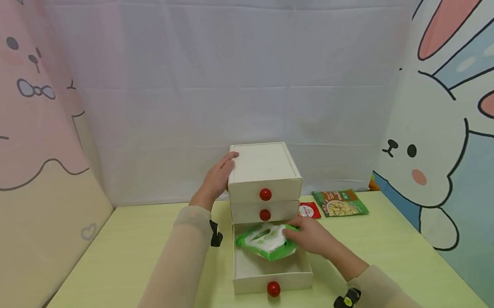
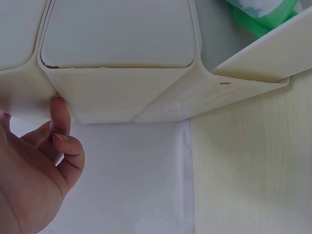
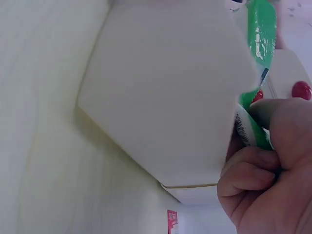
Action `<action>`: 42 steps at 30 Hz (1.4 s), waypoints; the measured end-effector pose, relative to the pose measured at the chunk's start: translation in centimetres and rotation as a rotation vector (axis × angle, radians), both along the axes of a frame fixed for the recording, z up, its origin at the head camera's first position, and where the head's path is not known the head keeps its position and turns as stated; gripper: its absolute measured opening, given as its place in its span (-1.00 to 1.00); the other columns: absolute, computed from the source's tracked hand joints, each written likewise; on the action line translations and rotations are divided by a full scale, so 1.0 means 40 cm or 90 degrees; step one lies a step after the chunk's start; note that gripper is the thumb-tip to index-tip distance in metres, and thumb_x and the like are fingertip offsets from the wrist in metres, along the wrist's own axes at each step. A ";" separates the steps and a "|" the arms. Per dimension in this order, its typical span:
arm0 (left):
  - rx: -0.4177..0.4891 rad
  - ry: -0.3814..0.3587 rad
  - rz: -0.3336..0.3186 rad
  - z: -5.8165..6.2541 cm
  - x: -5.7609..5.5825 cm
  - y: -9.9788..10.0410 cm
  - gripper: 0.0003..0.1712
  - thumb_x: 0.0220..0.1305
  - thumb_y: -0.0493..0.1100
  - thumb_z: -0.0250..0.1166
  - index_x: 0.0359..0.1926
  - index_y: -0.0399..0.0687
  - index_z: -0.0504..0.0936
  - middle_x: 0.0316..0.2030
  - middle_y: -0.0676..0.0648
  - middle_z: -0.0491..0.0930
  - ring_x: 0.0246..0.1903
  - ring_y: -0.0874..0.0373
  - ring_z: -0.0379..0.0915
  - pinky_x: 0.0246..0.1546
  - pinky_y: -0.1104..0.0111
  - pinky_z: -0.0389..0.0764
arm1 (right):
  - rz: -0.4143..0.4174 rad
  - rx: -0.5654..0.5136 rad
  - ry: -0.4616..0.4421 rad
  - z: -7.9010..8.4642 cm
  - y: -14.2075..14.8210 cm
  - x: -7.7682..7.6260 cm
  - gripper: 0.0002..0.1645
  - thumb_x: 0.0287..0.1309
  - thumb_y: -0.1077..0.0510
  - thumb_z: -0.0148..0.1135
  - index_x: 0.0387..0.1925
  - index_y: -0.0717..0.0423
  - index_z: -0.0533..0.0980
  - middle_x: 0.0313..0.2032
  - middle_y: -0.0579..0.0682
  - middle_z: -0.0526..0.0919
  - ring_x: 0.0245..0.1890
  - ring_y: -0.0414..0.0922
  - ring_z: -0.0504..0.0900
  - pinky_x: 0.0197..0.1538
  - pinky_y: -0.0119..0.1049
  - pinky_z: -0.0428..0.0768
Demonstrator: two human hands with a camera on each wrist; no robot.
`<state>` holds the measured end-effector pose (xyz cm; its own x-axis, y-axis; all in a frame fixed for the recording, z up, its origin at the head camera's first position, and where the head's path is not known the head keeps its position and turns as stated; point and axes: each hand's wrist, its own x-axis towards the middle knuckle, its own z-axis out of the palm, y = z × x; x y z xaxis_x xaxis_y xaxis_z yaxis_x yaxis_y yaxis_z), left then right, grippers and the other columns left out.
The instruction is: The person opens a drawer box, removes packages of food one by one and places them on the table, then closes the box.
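A small white drawer cabinet [image 1: 263, 162] with red round knobs stands on the table, its bottom drawer [image 1: 253, 283] pulled out. My left hand [image 1: 215, 183] rests against the cabinet's upper left edge, one finger reaching over the top. In the left wrist view, bent fingers of that hand [image 2: 39, 165] touch the cabinet's side wall. With my right hand [image 1: 312, 236] I pinch the right end of a green and white wet wipes pack [image 1: 266, 241], which lies tilted inside or just over the open drawer. The drawer's wall [image 3: 165, 97] partly hides the pack in the right wrist view.
Behind the cabinet's right side lie a small red packet [image 1: 309, 210] and a green and brown food bag [image 1: 340, 203]. A white cloth [image 1: 241, 77] hangs at the back, and printed cartoon panels flank the pale yellow-green table [image 1: 150, 258].
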<state>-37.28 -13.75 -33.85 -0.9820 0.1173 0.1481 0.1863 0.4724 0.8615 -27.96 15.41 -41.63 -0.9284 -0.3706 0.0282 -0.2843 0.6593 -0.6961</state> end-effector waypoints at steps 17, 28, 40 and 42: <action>0.006 -0.003 -0.002 -0.002 -0.001 0.001 -0.44 0.54 0.32 -0.21 0.48 0.60 0.27 0.48 0.02 0.30 0.33 -0.12 0.33 0.30 -0.18 0.32 | -0.014 -0.274 -0.248 0.029 0.034 0.037 -0.61 0.37 0.03 0.23 -0.02 0.28 0.65 -0.53 -0.13 0.58 -0.69 -0.24 0.17 -0.60 -0.44 0.16; 0.006 0.007 -0.006 -0.001 0.001 -0.002 -0.42 0.56 0.30 -0.22 0.51 0.53 0.26 0.51 0.02 0.24 0.45 -0.12 0.21 0.36 -0.20 0.27 | 0.024 -0.394 -0.343 0.085 0.071 0.092 -0.64 0.40 0.02 0.21 -0.07 0.26 0.62 -0.54 -0.19 0.62 -0.74 -0.30 0.10 -0.60 -0.47 0.14; 0.002 0.006 0.003 -0.006 -0.002 -0.003 -0.44 0.55 0.30 -0.22 0.48 0.57 0.28 0.48 0.00 0.29 0.35 -0.12 0.31 0.31 -0.18 0.32 | 0.063 -0.429 -0.350 0.123 0.140 0.131 -0.54 0.45 0.00 0.17 0.10 0.32 0.55 -0.42 -0.16 0.73 -0.75 -0.31 0.11 -0.59 -0.44 0.07; 0.007 0.005 0.003 -0.007 -0.004 -0.003 -0.44 0.55 0.30 -0.22 0.48 0.57 0.29 0.48 0.00 0.30 0.35 -0.13 0.31 0.31 -0.17 0.33 | 0.071 -0.437 -0.352 0.129 0.152 0.137 -0.55 0.46 0.01 0.16 0.10 0.30 0.56 -0.40 -0.15 0.74 -0.75 -0.31 0.09 -0.59 -0.42 0.05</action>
